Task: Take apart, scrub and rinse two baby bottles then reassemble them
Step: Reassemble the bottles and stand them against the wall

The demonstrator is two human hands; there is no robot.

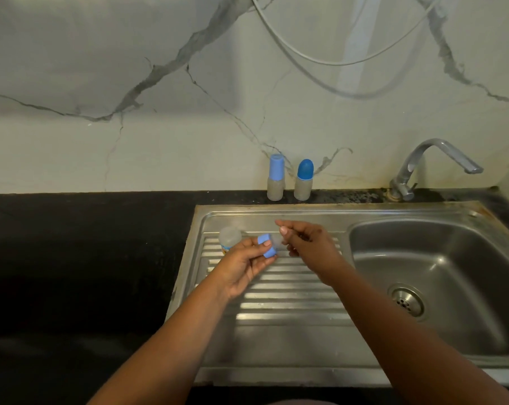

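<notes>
Left hand (247,260) pinches the blue collar (266,246) over the drainboard (291,290), clear teat (277,240) poking right toward the right hand (303,239), whose fingertips look to be on it, grip unclear; open bottle body (229,238) stands just left.

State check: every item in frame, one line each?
Left hand: grips blue collar.
Blue collar: off its bottle, clear teat still in it.
Right hand: pinches the teat.
Open bottle: uncapped, on drainboard.
Two bottles at wall: capped, upright.
Tap: no water running.
Basin: no standing water visible.
</notes>
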